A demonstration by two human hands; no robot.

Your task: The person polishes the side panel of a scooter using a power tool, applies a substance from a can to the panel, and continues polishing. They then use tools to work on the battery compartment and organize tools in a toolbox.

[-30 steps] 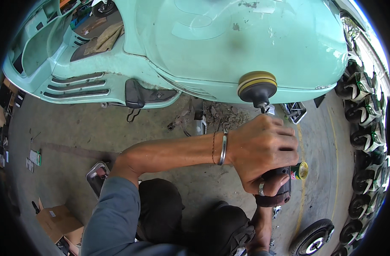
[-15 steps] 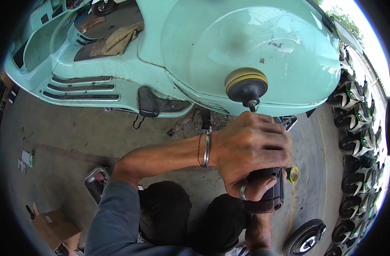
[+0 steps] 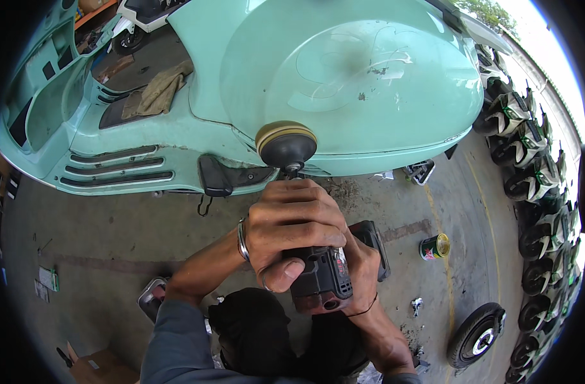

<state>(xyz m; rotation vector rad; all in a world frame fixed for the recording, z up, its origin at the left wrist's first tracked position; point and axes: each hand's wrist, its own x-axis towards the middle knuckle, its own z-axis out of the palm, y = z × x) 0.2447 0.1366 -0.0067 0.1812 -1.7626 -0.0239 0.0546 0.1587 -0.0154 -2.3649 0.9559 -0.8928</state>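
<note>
My left hand is wrapped over the top of a dark cordless drill, with a metal bangle at the wrist. My right hand grips the same drill from behind on the right, its fingers partly hidden. A round black pad with a yellow layer is fitted to the drill's shaft and rests on or very near the lower side panel of a mint-green scooter body. Faint swirl marks and small dark scuffs show on that panel above the pad.
Parked scooters line the right. On the concrete floor lie a can, a wheel, a tray and a cardboard box. A tan cloth lies on the scooter's footboard. A white scooter stands behind.
The pad, drill and both my hands have moved left along the panel, and the pad is now a little lower. My right hand has come into view beside the drill.
</note>
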